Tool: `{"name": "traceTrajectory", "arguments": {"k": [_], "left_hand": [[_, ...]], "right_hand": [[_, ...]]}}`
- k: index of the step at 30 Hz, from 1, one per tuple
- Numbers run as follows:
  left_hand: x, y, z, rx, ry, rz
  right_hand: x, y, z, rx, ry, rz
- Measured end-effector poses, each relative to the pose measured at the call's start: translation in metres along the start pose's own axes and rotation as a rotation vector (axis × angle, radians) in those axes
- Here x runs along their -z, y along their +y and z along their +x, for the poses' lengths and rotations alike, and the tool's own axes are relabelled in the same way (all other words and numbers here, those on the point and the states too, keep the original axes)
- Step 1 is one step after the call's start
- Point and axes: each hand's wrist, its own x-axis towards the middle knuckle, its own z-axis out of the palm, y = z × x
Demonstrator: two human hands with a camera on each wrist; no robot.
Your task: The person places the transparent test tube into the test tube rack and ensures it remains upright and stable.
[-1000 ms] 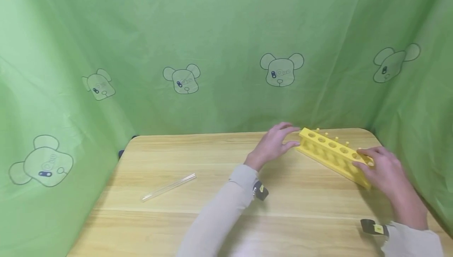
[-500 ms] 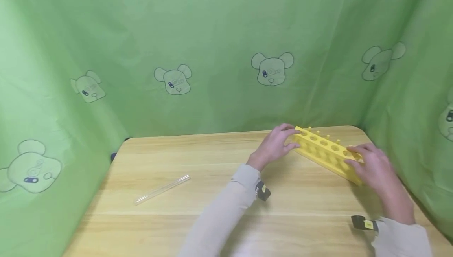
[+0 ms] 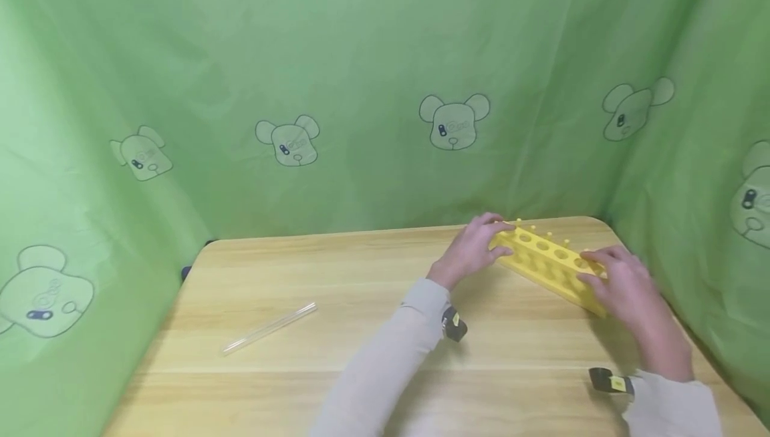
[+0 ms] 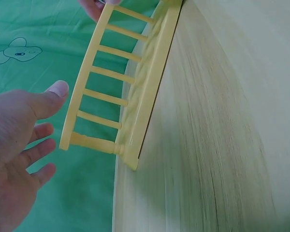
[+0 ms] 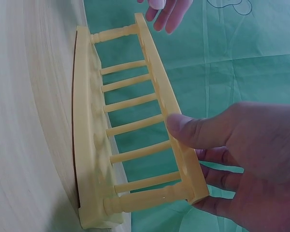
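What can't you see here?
Head view: the right end of the long yellow plastic rack with round holes is mostly hidden behind the bare right hand.
Head view: lettering on the dark-outlined animal faces is too small to read.
Left wrist view: the rack's far end is cut off by the top edge.
Right wrist view: most of the bare left hand is cut off by the top edge.

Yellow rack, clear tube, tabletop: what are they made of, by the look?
Yellow rack: probably molded plastic, satin; one even color, smooth bars, no grain.

Clear tube: glass or clear plastic, glossy; see-through with bright streaks along it. Can't tell which.

Tabletop: wood or wood-look laminate, smooth; long grain streaks, pale glare near the front.
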Motion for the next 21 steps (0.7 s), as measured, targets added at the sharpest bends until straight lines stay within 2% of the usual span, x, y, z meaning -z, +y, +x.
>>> {"name": "traceTrajectory", "arguments": {"k": [13,21], "left_hand": [[-0.012,0.003,0.010,0.030,-0.042,0.016],[-0.016,0.003,0.014,0.041,-0.068,0.009]], "right_hand": [[0.000,0.002,-0.001,0.018,0.037,-0.016],[0.001,0.001,-0.003,0.003,0.011,-0.011]]}}
